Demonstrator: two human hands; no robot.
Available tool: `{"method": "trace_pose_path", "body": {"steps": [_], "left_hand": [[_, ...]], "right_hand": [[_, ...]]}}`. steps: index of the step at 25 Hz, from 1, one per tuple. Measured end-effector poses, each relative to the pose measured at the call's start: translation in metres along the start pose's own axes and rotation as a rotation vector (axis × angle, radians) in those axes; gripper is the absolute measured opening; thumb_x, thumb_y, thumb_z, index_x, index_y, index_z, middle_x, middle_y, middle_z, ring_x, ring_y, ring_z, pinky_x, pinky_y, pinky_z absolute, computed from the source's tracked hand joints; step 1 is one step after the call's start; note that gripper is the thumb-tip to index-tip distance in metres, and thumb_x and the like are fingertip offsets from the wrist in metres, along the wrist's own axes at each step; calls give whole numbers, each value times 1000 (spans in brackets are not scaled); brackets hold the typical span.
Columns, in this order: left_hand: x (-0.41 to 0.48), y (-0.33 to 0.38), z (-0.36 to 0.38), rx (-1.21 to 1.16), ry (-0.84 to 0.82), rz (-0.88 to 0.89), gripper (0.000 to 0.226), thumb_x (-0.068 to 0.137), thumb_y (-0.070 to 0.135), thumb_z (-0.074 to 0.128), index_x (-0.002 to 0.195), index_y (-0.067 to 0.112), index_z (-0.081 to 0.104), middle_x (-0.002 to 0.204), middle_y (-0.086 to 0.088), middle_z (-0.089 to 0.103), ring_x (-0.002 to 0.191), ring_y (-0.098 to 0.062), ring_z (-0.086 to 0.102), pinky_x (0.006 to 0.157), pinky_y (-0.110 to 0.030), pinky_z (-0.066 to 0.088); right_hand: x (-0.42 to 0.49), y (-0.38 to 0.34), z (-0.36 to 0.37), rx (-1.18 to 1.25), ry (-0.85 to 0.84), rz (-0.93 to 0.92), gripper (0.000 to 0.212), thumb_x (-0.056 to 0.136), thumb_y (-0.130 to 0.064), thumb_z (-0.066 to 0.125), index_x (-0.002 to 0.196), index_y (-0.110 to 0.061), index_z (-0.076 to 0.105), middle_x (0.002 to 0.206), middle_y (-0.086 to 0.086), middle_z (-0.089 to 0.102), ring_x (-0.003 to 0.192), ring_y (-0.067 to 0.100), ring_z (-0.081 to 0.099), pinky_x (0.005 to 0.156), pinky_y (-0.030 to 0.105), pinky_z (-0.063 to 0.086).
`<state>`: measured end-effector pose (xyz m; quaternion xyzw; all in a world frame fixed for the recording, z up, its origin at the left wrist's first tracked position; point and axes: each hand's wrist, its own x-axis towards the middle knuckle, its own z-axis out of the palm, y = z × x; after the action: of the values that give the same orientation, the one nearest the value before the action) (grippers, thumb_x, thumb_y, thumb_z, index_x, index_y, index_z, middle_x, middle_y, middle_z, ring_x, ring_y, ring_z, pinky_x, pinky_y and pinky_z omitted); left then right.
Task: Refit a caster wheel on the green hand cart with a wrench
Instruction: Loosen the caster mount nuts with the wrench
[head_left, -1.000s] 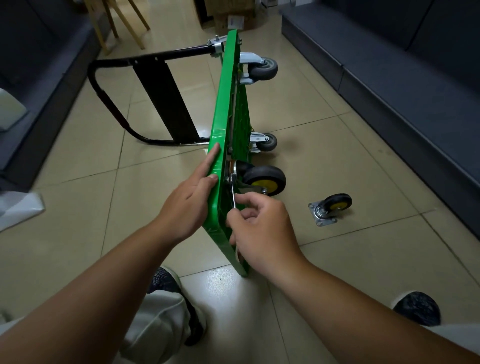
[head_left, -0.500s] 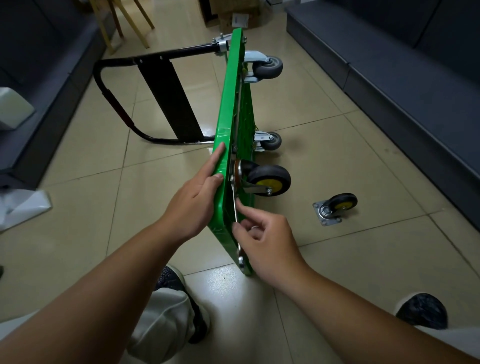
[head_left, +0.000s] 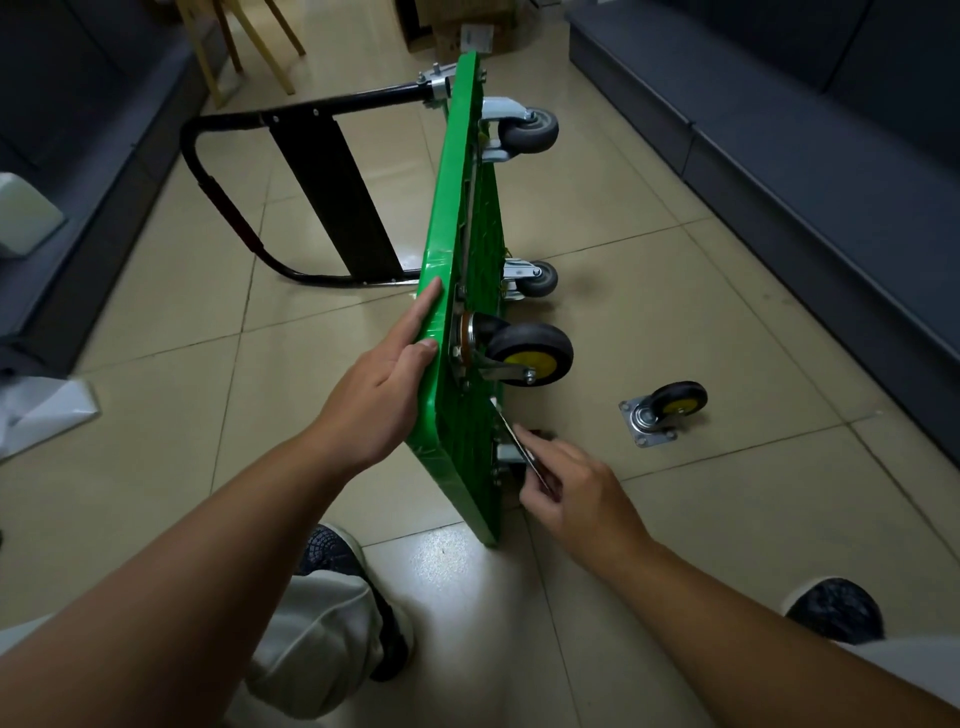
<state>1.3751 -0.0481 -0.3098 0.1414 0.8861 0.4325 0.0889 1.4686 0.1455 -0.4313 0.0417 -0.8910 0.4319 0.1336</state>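
Curled in a thumb-and-fingertip pinch round a slim, flat steel wrench: the fingers of the right hand. Held slantwise against the ribbed underside of the green moulded-plastic hand cart, near its lower near corner. Cannot tell whether seated on a nut, given blur and shadow there.

Laid straight on the deck's smooth top face, bracing and gripping nothing: the fingers of the left hand.

Stood on one long edge on the glossy beige tiled floor, black steel handle frame folded out leftward.

Just above the wrench, plate against deck by the upper near corner: a black rubber caster wheel with yellow hub and bright steel fork. Judged mounted, final tightening probably outstanding.

Further along the underside, grey rubber casters.

Well apart on the floor, rightward: a loose yellow-hubbed caster on a square steel plate, lying on its side.
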Motion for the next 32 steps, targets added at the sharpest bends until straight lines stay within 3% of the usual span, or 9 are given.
{"method": "trace_pose_path", "body": {"steps": [5, 8, 11, 16, 18, 23, 27, 29, 32], "left_hand": [[-1, 3, 3, -20, 25, -7, 57, 92, 55, 28, 147, 69, 22, 161, 8, 36, 136, -18, 47, 112, -50, 42], [-3, 4, 3, -29, 32, -18, 56, 92, 53, 31, 145, 70, 24, 156, 10, 41, 129, -16, 53, 109, -50, 44], [-4, 4, 3, -16, 43, -29, 56, 93, 50, 31, 146, 69, 25, 145, 14, 47, 122, -17, 57, 109, -51, 44], [-3, 4, 3, 14, 30, -28, 56, 93, 51, 29, 146, 70, 23, 129, 8, 52, 117, -28, 60, 104, -52, 46], [-2, 4, 3, 12, 28, -21, 57, 92, 53, 29, 145, 71, 23, 129, 4, 56, 118, -30, 60, 103, -54, 47], [-2, 3, 2, -10, 4, -11, 57, 90, 57, 28, 145, 71, 21, 140, 15, 48, 115, -18, 62, 100, -51, 49], [-2, 4, 3, -16, 12, -9, 58, 90, 56, 28, 146, 70, 21, 143, 15, 48, 119, -17, 60, 103, -51, 48], [-2, 4, 3, -16, 16, -13, 57, 91, 54, 29, 146, 70, 22, 141, 14, 50, 116, -18, 61, 100, -52, 48], [-3, 4, 3, -6, 17, -17, 56, 94, 51, 28, 148, 67, 21, 140, 17, 46, 118, -17, 59, 103, -51, 47]], "right_hand": [[14, -69, -16, 457, 137, 373, 39, 85, -8, 66, 109, -38, 71, 55, -11, 44, 51, 7, 40, 56, 22, 40], [40, -106, -20, 628, 118, 463, 25, 87, -14, 65, 100, -33, 72, 55, -3, 56, 49, 11, 50, 56, 26, 43], [48, -119, -20, 661, 40, 574, 30, 88, -16, 60, 69, -37, 72, 57, 7, 58, 49, 19, 48, 53, 32, 41], [52, -122, -26, 697, -145, 656, 24, 93, -6, 50, 80, 10, 63, 59, 12, 52, 43, 19, 46, 42, 22, 40], [49, -122, -25, 722, -136, 669, 23, 93, -5, 48, 84, 10, 63, 61, 12, 50, 44, 20, 45, 40, 21, 38], [47, -127, -16, 780, -20, 729, 24, 96, -8, 47, 106, 0, 68, 58, 5, 53, 43, 18, 46, 40, 20, 36], [46, -136, -23, 781, 14, 588, 20, 96, -4, 49, 86, -5, 67, 57, 2, 51, 48, 19, 40, 43, 23, 34], [49, -138, -28, 818, -14, 606, 26, 96, -3, 50, 79, -11, 69, 53, -4, 53, 47, 16, 40, 41, 21, 36], [55, -137, -30, 900, -76, 728, 22, 95, -1, 51, 80, 6, 65, 62, 7, 53, 49, 18, 42, 43, 21, 38]]}}
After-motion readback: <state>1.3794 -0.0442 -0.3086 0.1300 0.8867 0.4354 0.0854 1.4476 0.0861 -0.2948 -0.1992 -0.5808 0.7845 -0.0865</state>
